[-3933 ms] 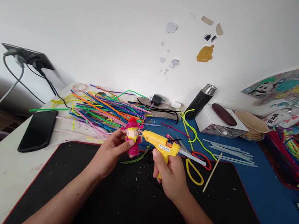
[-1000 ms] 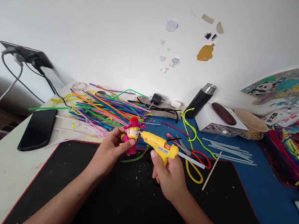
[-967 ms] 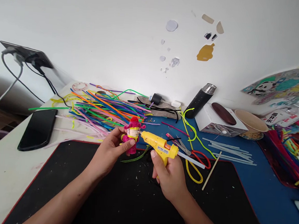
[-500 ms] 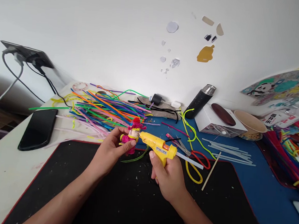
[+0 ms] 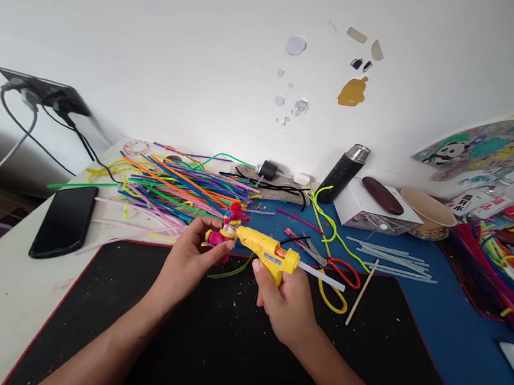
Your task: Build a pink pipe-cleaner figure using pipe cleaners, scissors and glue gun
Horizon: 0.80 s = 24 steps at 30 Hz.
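Held in my left hand (image 5: 199, 253) is a small pipe-cleaner figure (image 5: 222, 237), magenta and yellow with a red top; my fingers and thumb cover part of it. My right hand (image 5: 286, 301) is wrapped round the handle of a yellow hot glue gun (image 5: 261, 246). A whitish glue stick (image 5: 321, 276) juts from the gun's back end. The nozzle points left and meets the figure's pale middle; whether it touches or stops just short I cannot tell. A green pipe cleaner (image 5: 233, 271) lies on the black mat (image 5: 227, 344) below the figure.
Behind my hands lies a heap of coloured pipe cleaners (image 5: 186, 181). To the right are scissors (image 5: 323, 260), a wooden stick (image 5: 362, 293), several glue sticks (image 5: 394, 257), a black flask (image 5: 343, 172) and a white box (image 5: 378, 211). A phone (image 5: 64, 222) lies at left.
The figure has turned slightly in my left hand, and a bit of blue now shows near its top. The glue gun has shifted slightly left and stays at the figure.
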Available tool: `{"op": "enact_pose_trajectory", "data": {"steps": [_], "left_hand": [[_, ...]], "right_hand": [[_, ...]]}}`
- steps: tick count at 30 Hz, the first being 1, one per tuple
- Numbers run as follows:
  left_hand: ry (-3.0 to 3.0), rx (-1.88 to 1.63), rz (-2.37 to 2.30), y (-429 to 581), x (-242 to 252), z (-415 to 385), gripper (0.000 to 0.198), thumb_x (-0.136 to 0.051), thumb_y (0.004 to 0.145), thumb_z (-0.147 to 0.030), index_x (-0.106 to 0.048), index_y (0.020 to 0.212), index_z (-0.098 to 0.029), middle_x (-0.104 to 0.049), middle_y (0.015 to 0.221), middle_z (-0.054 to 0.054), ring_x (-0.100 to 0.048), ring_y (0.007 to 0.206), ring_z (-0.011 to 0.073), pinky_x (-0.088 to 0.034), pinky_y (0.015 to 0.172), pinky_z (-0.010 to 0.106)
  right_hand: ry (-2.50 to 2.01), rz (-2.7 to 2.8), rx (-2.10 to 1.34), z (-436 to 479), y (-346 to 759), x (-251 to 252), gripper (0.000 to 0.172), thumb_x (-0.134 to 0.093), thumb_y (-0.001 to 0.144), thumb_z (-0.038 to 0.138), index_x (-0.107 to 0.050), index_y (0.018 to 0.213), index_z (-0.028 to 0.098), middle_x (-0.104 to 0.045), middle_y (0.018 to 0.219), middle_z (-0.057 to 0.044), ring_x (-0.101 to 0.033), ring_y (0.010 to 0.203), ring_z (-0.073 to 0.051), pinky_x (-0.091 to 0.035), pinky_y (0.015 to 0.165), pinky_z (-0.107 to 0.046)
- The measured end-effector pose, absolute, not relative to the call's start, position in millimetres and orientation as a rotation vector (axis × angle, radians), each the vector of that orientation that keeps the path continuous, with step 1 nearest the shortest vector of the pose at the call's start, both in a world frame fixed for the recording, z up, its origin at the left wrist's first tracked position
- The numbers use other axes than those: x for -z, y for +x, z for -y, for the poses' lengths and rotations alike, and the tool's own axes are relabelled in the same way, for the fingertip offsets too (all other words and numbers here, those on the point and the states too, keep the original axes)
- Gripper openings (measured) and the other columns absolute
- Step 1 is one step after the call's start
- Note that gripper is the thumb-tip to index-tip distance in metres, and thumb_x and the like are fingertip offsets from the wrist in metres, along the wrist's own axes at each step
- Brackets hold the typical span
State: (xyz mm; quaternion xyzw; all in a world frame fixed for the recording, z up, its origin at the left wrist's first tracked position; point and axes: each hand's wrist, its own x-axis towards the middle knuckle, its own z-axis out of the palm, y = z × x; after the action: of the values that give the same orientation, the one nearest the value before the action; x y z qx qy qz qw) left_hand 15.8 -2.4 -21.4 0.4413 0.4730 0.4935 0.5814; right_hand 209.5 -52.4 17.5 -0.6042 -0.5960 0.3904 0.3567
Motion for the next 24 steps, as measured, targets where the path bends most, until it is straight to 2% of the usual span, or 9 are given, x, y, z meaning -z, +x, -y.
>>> {"op": "enact_pose_trajectory", "data": {"steps": [7, 24], "left_hand": [[1.051, -1.146, -1.107, 15.0, 25.0, 3.0, 0.051, -0.094, 0.078, -0.044, -0.061, 0.11, -0.023, -0.067, 0.107, 0.001, -0.065, 0.08, 0.0147, -0.061, 0.072, 0.029], [1.048, -1.158, -1.108, 15.3, 21.0, 3.0, 0.05, -0.093, 0.08, -0.046, -0.059, 0.108, -0.024, -0.064, 0.102, -0.001, -0.064, 0.076, 0.0127, -0.059, 0.069, 0.026]], "right_hand": [[-1.566, 1.535, -1.0, 52.5, 208.5, -18.8, 0.045, -0.053, 0.1, 0.051, -0.05, 0.063, 0.026, -0.039, 0.038, 0.008, -0.044, 0.035, -0.012, -0.038, 0.044, -0.023], [-1.603, 1.591, -0.981, 55.2, 210.1, -15.7, 0.047, -0.053, 0.102, 0.052, -0.049, 0.063, 0.026, -0.044, 0.041, 0.006, -0.048, 0.04, -0.013, -0.039, 0.047, -0.025]]}}
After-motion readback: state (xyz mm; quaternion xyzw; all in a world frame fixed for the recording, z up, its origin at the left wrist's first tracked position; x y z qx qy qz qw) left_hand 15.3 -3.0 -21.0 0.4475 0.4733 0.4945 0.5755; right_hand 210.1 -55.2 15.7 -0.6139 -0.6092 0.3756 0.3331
